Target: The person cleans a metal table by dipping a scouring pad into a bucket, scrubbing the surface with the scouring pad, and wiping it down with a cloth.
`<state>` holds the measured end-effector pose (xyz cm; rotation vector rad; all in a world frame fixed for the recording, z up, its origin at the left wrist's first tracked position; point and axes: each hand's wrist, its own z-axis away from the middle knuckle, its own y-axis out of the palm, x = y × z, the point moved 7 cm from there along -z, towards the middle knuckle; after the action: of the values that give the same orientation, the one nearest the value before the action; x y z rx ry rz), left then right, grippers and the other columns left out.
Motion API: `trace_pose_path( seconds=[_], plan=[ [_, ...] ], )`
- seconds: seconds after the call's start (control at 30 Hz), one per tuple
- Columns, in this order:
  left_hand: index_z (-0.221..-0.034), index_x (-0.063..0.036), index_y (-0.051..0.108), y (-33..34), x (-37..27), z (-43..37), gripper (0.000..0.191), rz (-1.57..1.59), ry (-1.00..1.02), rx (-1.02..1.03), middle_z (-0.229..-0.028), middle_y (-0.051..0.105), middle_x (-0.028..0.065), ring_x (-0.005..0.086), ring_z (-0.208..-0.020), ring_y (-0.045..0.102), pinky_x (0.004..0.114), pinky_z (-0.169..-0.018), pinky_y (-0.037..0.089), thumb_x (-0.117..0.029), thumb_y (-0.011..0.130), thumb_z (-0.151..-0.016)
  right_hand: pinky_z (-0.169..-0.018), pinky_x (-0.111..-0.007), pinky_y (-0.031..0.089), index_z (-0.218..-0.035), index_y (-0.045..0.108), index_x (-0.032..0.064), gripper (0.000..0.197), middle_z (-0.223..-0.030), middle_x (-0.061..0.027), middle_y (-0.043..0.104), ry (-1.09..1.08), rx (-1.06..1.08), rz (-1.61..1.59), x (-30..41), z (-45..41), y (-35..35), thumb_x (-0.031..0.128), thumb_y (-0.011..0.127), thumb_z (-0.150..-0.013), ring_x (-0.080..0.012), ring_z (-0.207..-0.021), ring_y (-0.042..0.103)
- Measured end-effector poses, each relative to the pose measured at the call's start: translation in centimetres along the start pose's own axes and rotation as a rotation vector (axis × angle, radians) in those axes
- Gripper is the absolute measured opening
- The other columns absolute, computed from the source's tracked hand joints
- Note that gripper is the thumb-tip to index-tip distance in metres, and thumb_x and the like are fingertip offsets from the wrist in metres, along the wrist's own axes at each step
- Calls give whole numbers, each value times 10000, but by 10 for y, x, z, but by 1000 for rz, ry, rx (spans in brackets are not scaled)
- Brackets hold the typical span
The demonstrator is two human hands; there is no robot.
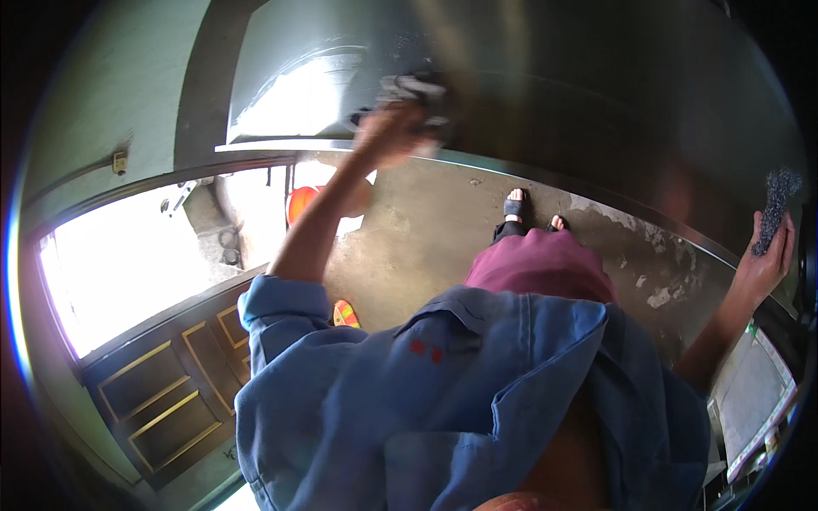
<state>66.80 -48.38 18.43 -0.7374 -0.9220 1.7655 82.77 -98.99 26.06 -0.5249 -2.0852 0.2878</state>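
A broad, dark, glossy panel (575,108) with a pale lower edge fills the upper part of the head view. My left hand (399,131) is closed on a crumpled grey and white cloth (415,89), at or close against that panel; both are blurred by motion. White glare and curved streaks show on the surface to the left of the cloth. At the far right, my right hand (767,249) grips a dark grey, mesh-like scouring pad (773,214) between thumb and fingers, beside the panel's right part. Whether the pad touches the panel, I cannot tell.
My sandalled feet (516,204) stand on a stained concrete floor (415,217) below the panel's edge. An orange-red round object (301,203) lies near the bright doorway (128,255). A panelled door (166,396) is at lower left, a pale framed board (751,389) at lower right.
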Motion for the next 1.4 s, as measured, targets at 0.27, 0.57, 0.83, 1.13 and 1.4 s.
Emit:
trace_pose_path(
  seconds=[0.27,0.57,0.83,1.13,1.4],
  plan=[
    [-980,-216,543,1,-262,1,329,-30,936,-416,-1062,456,4,222,-1012,413,385,-754,402,-322,570,-670,-774,-319,483,-968,470,-109,233,-1032,-142,446,27,-17,10,34,3,27,77,399,-847,-214,-925,480],
    [-1039,-251,483,-25,-200,-25,333,-206,718,-534,-1062,422,50,284,-992,375,398,-700,418,-251,536,-711,-803,-326,423,-1023,478,-29,236,-1019,-95,487,304,-214,-505,47,1,40,118,425,-846,-170,-916,473],
    [-1073,-260,461,-59,163,-134,343,-436,243,-863,-1094,408,72,329,-944,407,451,-684,427,-263,509,-734,-760,-233,387,-933,558,3,167,-909,-39,542,275,-148,-228,91,28,131,91,488,-810,-110,-847,487],
    [-1114,-257,422,-94,410,-108,397,-92,-531,-531,-1148,445,72,350,-1012,442,451,-794,383,-429,377,-760,-684,-263,418,-886,574,47,230,-796,-81,587,375,218,493,29,28,205,228,565,-745,-155,-737,543],
    [-1088,-187,436,-86,352,-65,411,-49,-322,-528,-1048,495,104,311,-916,508,420,-755,405,-365,450,-718,-622,-371,424,-883,549,165,216,-791,-114,583,59,332,607,83,-29,419,325,449,-778,-294,-750,557]
  ],
)
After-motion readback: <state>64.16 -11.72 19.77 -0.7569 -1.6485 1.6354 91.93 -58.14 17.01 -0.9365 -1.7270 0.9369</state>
